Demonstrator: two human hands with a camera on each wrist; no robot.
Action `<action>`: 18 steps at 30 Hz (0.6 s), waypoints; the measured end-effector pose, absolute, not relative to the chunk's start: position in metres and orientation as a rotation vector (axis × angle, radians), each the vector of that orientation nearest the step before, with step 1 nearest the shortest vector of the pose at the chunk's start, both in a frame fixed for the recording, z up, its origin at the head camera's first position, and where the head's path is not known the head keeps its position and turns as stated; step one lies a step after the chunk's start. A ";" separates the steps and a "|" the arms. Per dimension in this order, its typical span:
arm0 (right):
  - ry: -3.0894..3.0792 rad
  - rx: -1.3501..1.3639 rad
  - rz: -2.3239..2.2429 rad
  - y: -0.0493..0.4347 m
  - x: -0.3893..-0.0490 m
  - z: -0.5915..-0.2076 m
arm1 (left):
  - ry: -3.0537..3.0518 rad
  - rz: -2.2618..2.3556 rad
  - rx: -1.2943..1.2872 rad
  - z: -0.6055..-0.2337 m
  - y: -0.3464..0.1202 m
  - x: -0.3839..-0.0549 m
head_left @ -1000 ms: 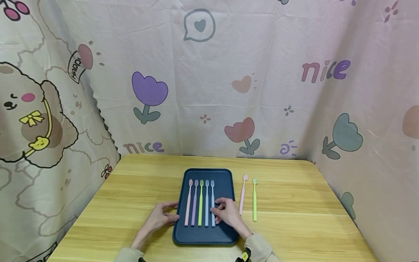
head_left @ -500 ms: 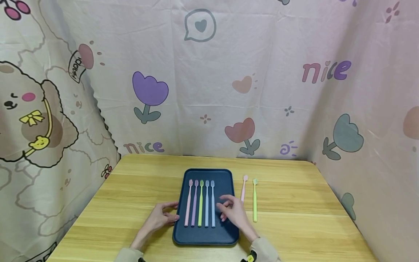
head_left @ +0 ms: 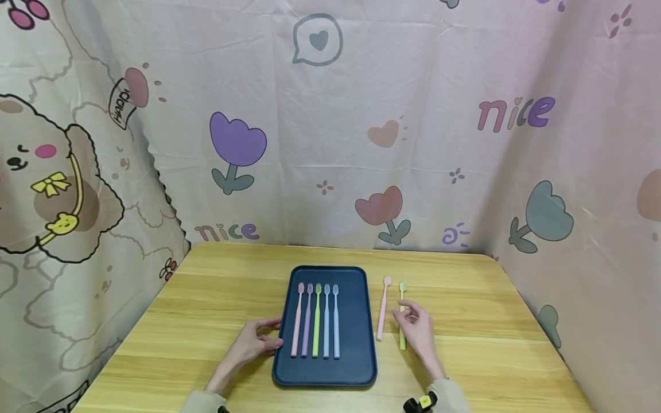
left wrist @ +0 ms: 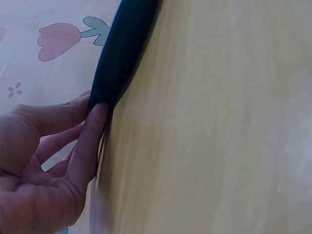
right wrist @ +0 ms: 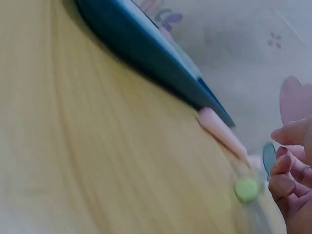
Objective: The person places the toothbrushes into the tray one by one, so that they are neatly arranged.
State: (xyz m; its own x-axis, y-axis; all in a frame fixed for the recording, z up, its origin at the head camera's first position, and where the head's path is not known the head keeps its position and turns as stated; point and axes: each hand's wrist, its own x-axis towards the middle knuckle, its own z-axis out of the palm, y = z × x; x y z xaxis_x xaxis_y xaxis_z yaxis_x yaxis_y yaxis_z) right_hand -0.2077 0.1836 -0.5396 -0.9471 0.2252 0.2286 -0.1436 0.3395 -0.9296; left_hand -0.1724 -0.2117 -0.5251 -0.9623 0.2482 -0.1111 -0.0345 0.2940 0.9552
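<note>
In the head view my left hand (head_left: 253, 343) touches the left side of a dark blue tray (head_left: 356, 367), thumb and index finger apart along its rim. The left wrist view shows those fingertips against the tray's outer wall (left wrist: 109, 68). My right hand (head_left: 419, 330) is over a green toothbrush (head_left: 403, 342) on the table, fingers loosely bent with nothing between them, hiding the middle of its handle. Just left of it lies a pink toothbrush (head_left: 383, 312). Close to the right hand (right wrist: 295, 170), the right wrist view shows the green handle's end (right wrist: 247, 189).
Several toothbrushes lie side by side on the tray's left half: pink (head_left: 296, 330), purple (head_left: 307, 324), green (head_left: 317, 324) and two blue, the last one (head_left: 336, 324) rightmost. The wooden table (head_left: 480, 321) has a printed curtain (head_left: 320, 115) behind it.
The right hand has let go of the rightmost blue toothbrush on the tray and moved right, past the pink toothbrush, to the loose green one. The left hand has stayed at the tray.
</note>
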 end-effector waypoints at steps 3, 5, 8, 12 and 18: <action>-2.317 -0.100 1.630 0.195 -0.209 -0.541 | 2.326 1.725 0.187 -0.526 -0.212 -0.173; -2.346 -0.100 1.628 0.201 -0.210 -0.542 | 2.326 1.723 0.182 -0.526 -0.212 -0.173; -2.382 -0.095 1.654 0.204 -0.207 -0.536 | 2.327 1.722 0.178 -0.527 -0.212 -0.173; -2.404 -0.073 1.684 0.210 -0.209 -0.541 | 2.328 1.721 0.177 -0.526 -0.212 -0.173; -2.461 -0.025 1.733 0.218 -0.211 -0.549 | 2.324 1.721 0.168 -0.527 -0.212 -0.174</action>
